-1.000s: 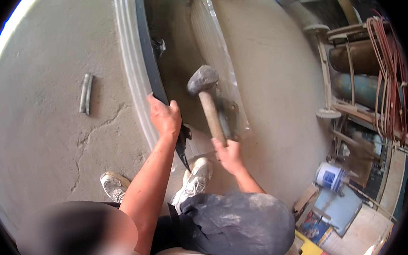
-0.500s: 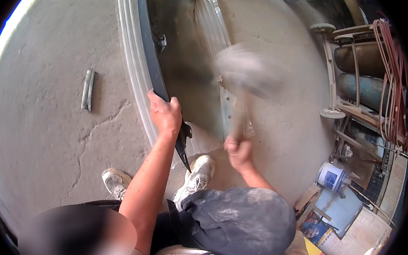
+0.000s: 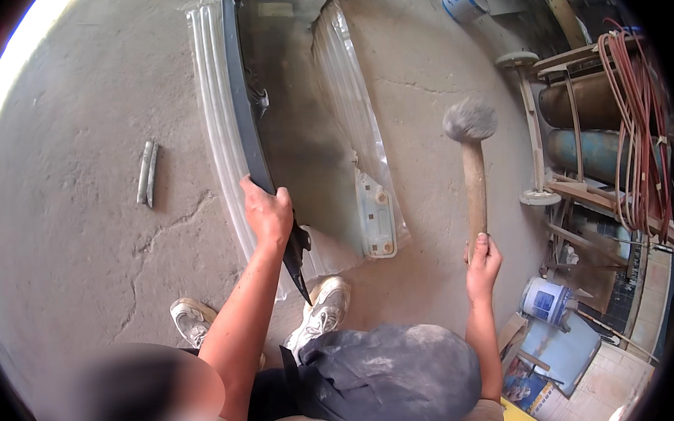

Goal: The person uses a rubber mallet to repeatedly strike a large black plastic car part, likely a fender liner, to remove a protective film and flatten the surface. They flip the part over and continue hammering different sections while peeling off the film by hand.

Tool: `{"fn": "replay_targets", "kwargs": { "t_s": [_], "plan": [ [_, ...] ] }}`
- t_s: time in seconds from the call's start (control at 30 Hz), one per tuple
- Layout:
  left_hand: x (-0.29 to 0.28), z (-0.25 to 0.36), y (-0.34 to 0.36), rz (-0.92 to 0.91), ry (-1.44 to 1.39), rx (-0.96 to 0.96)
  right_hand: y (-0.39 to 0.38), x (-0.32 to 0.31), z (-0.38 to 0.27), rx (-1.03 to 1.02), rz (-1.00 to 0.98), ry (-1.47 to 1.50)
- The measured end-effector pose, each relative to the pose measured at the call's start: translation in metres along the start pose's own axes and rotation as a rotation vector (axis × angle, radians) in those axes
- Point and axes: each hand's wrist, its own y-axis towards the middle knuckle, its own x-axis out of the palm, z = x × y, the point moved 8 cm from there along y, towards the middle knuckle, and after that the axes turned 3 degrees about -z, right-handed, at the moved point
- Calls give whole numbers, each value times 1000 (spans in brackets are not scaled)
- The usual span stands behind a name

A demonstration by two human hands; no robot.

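A long dark metal part (image 3: 243, 123) with a black bracket at its near end stands upright on translucent plastic padding (image 3: 209, 79) in front of me. My left hand (image 3: 269, 211) is closed on its near section. My right hand (image 3: 482, 256), out to the right, grips the wooden handle of a hammer, its heavy grey head (image 3: 469, 119) raised. Beside the dark part lie a dim flat area, hard to make out, another ribbed strip (image 3: 353, 94) and a pale perforated plate (image 3: 376, 216). My shoes (image 3: 326, 310) are at the near end.
A short pair of metal bars (image 3: 147, 172) lies on the cracked concrete floor to the left. A cart (image 3: 533, 129) with gas cylinders (image 3: 576, 146) and red hoses (image 3: 633, 138) stands at the right. Buckets (image 3: 545, 300) (image 3: 463, 4), boards and loose sheets are at that side.
My right hand has swung the hammer out to the right, away from the dark part, uncovering the pale plate. My left hand still grips the dark part.
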Motion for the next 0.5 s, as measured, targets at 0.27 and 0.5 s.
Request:
{"fn": "replay_targets", "kwargs": {
  "t_s": [0.27, 0.5],
  "plan": [
    [6, -13, 9, -118, -249, 68, 8, 28, 100, 197, -13, -934],
    [10, -31, 20, -362, -639, -65, 81, 150, -61, -277, -345, -533]
  ]
}}
